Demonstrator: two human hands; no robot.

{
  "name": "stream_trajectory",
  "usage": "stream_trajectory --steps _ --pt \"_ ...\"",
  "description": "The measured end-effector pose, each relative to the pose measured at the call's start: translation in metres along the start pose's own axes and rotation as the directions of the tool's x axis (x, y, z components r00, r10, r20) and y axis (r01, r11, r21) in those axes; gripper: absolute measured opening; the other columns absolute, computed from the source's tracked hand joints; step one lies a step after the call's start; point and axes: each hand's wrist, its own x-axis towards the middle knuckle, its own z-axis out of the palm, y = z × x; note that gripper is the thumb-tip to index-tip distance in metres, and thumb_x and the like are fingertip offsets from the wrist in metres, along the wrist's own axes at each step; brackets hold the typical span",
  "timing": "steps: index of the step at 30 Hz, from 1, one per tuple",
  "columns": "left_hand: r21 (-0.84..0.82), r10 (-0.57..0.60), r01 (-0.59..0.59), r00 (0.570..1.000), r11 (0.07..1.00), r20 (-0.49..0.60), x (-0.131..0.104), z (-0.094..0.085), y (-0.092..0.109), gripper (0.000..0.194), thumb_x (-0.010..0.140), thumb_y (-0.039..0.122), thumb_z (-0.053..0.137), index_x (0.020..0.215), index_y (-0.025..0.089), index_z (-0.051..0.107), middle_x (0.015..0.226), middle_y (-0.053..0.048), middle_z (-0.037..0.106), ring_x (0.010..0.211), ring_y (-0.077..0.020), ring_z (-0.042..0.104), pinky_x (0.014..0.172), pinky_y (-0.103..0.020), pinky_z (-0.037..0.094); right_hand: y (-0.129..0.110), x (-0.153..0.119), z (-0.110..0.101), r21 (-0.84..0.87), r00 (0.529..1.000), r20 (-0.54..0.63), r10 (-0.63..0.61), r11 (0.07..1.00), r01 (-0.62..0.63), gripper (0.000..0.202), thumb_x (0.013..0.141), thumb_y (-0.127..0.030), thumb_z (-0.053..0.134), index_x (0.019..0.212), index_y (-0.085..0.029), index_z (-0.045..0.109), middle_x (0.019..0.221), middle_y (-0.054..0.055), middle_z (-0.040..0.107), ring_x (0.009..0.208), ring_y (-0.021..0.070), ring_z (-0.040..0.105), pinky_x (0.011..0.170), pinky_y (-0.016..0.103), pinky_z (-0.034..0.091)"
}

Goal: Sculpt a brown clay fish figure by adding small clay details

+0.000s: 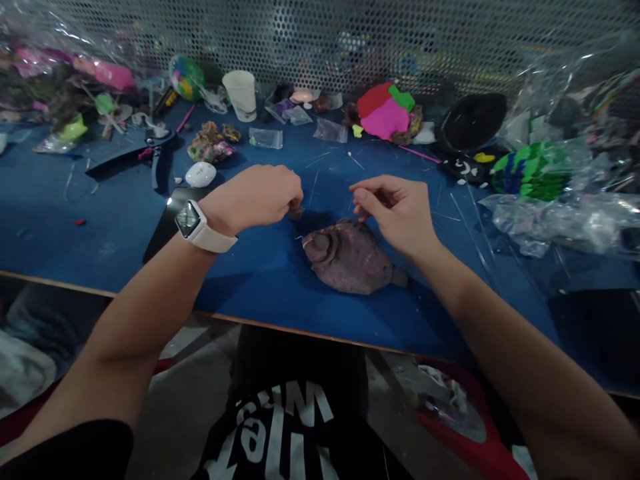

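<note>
A grey-purple clay fish (353, 263) lies on the blue table, with a round eye at its left end and a narrow tail at its right. Just up and left of it, my left hand (267, 193) is closed, and a small piece of grey clay (296, 213) shows under its fingertips. My right hand (397, 210) is above the fish's upper right edge, thumb and fingers brought together in a pinch. Whatever may be between those fingertips is too small to make out. A short pale thread or wire (299, 237) sticks out by the fish's mouth.
A dark phone (167, 223) and white earbud case (201, 175) lie by my left wrist. Scissors (150, 157), a paper cup (240, 95), small plastic bags (266, 139), coloured clay models (385, 113) and a black bowl (473, 122) stand along the perforated metal screen (310, 40). Clear wrapping (575, 223) is at right.
</note>
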Motion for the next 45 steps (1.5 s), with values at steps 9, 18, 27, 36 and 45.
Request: stream_trajectory --steps 9,18,27,36,45 --pt "-0.191 0.138 -0.139 0.99 0.972 -0.02 0.005 0.006 0.033 0.042 0.112 0.041 0.054 0.104 0.018 0.088 0.116 -0.012 0.081 0.092 -0.0223 0.073 0.089 -0.038 0.056 -0.004 -0.003 -0.004 -0.25 0.971 0.133 -0.199 0.941 0.228 0.013 0.101 -0.027 0.083 0.109 -0.03 0.092 0.108 0.005 0.087 0.096 0.0251 0.081 0.077 0.038 0.068" --pt "-0.612 0.072 -0.039 0.997 0.79 0.028 0.016 0.018 0.045 0.036 0.111 0.052 0.064 0.108 0.019 0.079 0.096 -0.006 0.081 0.078 -0.02 0.071 0.074 -0.034 0.048 -0.007 0.0 -0.012 -0.398 0.94 0.054 -0.336 0.856 0.329 0.036 0.109 -0.056 0.08 0.086 -0.028 0.081 0.086 0.004 0.081 0.08 0.0232 0.075 0.071 0.038 0.061" --pt "-0.741 -0.042 -0.197 0.956 0.642 -0.291 0.008 0.026 0.079 0.024 0.101 0.04 0.082 0.11 0.021 0.071 0.104 -0.005 0.078 0.09 -0.0199 0.07 0.08 -0.033 0.052 -0.062 -0.011 -0.035 -0.422 0.84 0.085 -0.536 0.745 0.517 0.018 0.106 -0.023 0.085 0.116 -0.037 0.092 0.108 0.0 0.091 0.084 0.0207 0.081 0.071 0.038 0.063" --pt "-0.672 -0.124 -0.261 0.875 0.693 -0.468 -0.01 0.029 0.092 0.028 0.101 0.044 0.087 0.116 0.023 0.076 0.111 -0.004 0.082 0.095 -0.0197 0.076 0.082 -0.03 0.057 -0.084 -0.048 -0.032 -0.553 0.761 0.118 -0.638 0.594 0.584 0.023 0.103 -0.022 0.09 0.113 -0.042 0.086 0.095 -0.005 0.089 0.089 0.0284 0.082 0.075 0.047 0.066" --pt "-0.615 -0.095 -0.294 0.85 0.732 -0.518 -0.015 0.028 0.1 0.028 0.107 0.049 0.078 0.119 0.023 0.079 0.103 -0.005 0.084 0.09 -0.0195 0.077 0.085 -0.031 0.06 -0.074 -0.05 -0.028 -0.555 0.748 0.12 -0.653 0.58 0.596 0.033 0.103 -0.031 0.092 0.131 -0.05 0.089 0.103 -0.004 0.092 0.094 0.0309 0.082 0.079 0.05 0.065"
